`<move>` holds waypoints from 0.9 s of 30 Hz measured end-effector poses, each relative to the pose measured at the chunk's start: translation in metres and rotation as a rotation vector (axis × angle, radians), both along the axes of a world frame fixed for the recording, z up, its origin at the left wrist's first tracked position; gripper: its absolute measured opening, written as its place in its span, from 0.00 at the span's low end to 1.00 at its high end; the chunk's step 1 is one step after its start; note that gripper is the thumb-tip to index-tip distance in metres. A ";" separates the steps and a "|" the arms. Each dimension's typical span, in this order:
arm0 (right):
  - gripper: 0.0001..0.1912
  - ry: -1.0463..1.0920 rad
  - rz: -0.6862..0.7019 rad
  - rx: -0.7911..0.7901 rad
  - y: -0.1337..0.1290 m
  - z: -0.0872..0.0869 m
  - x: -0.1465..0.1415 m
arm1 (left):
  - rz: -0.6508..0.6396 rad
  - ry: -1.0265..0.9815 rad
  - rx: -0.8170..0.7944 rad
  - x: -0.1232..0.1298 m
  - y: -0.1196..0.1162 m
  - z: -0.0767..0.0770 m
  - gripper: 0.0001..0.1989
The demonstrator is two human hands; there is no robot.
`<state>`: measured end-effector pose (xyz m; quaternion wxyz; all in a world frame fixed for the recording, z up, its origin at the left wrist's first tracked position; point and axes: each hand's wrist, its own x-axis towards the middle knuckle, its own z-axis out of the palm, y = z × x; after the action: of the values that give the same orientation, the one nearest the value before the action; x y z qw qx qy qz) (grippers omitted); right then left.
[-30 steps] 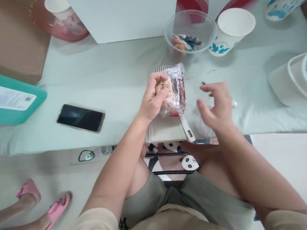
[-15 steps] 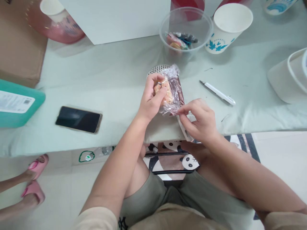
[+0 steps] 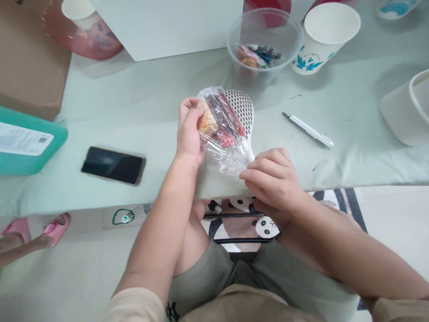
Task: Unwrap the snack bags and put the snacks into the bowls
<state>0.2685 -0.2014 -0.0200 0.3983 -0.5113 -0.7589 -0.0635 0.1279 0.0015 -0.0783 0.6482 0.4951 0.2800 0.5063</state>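
My left hand is closed around one side of a clear plastic bag. Inside the bag show a yellowish-orange snack packet by my thumb, a dark brown packet and some red pieces. My right hand pinches the bag's lower right end, and the film is stretched between both hands. Under and behind the bag lies a white slotted skimmer with a head full of holes; its handle is mostly hidden by the bag and my right hand.
A phone lies to the left, a white pen to the right. Behind stand a clear tub with small items, a paper cup and a white box. A green container and a white bucket flank the table.
My left hand has moved left with the bag and packets. My right hand has drawn the bag's end down, stretching the film out. More of the skimmer's head shows.
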 end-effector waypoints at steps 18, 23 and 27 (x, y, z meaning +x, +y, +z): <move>0.07 0.298 -0.188 -0.224 0.012 -0.010 0.032 | -0.969 0.314 0.012 -0.012 -0.041 0.047 0.44; 0.09 0.317 -0.183 -0.271 0.011 -0.011 0.032 | -0.900 0.289 0.071 -0.011 -0.037 0.042 0.44; 0.06 0.288 -0.175 -0.240 0.013 -0.013 0.033 | -0.941 0.281 0.033 -0.012 -0.037 0.041 0.43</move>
<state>0.3013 -0.1889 -0.0327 0.4319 -0.6229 -0.6489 0.0669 0.1156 -0.0354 -0.0370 0.7547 0.6416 0.1024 0.0913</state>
